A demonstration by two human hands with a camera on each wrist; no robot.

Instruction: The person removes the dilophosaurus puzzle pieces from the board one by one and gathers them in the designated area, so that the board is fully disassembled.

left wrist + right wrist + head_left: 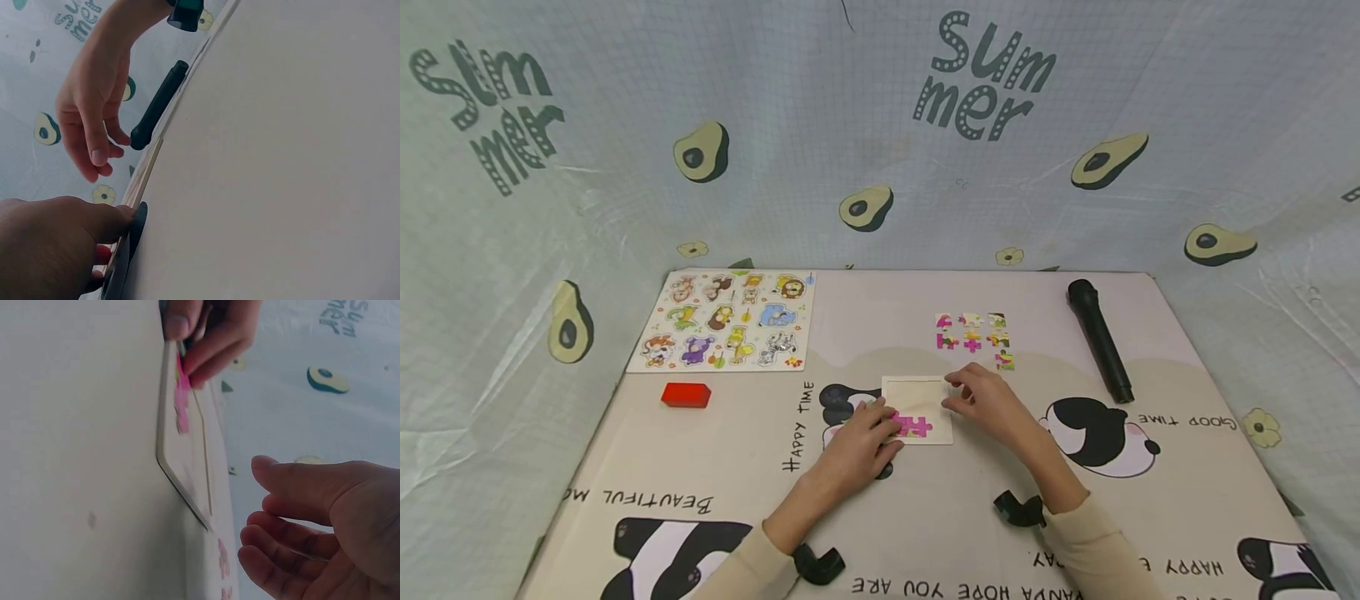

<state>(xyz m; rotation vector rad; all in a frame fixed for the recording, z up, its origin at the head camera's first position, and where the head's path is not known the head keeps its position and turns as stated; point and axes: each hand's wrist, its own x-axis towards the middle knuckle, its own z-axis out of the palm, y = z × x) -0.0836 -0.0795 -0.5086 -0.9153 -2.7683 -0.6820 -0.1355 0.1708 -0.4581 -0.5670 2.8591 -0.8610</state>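
Note:
A shallow cream puzzle tray (917, 392) lies in the middle of the table, with joined pink puzzle pieces (914, 427) along its near side. My left hand (859, 446) holds the tray's near left corner, thumb at the near edge and fingers over the left side and the pieces. In the right wrist view, a left fingertip touches a pink piece (182, 403). By the tray's far right edge is my right hand (988, 404), its fingers (281, 534) loosely bent around nothing. Several loose puzzle pieces (972, 342) lie in rows beyond it.
A sheet of animal pictures (722, 321) lies at the far left, with a red block (686, 395) in front of it. On the right is a black microphone-shaped object (1101, 342). A printed curtain (775, 100) hangs behind the table.

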